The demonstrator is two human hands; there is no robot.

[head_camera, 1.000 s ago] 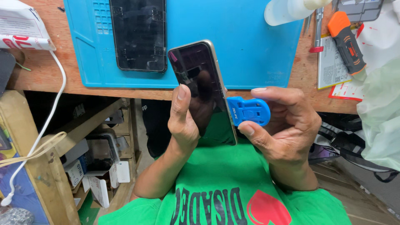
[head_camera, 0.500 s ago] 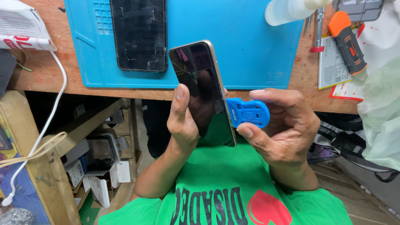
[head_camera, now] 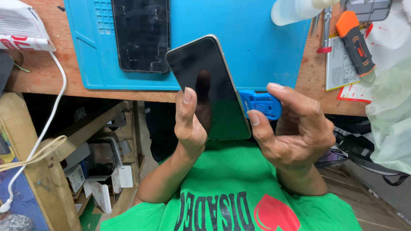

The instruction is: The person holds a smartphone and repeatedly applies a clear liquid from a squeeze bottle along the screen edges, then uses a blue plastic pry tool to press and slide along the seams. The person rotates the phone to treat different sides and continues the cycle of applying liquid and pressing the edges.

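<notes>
Head view: left hand (head_camera: pixel 190 126) grips phone (head_camera: pixel 209 87); right hand (head_camera: pixel 295 132) pinches blue tool (head_camera: pixel 262 104) against its edge.

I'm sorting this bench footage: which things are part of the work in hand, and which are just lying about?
In hand:
left hand holding the phone
right hand holding the blue tool at the phone's edge

Lying about:
black screen panel on blue mat
orange-handled tool
white cable
plastic bottle

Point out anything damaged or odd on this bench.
The dark panel lying on the blue mat looks stripped, its surface patchy with residue. A blue plastic tool in the right hand sits against the edge of the phone, which the left hand holds.
</notes>
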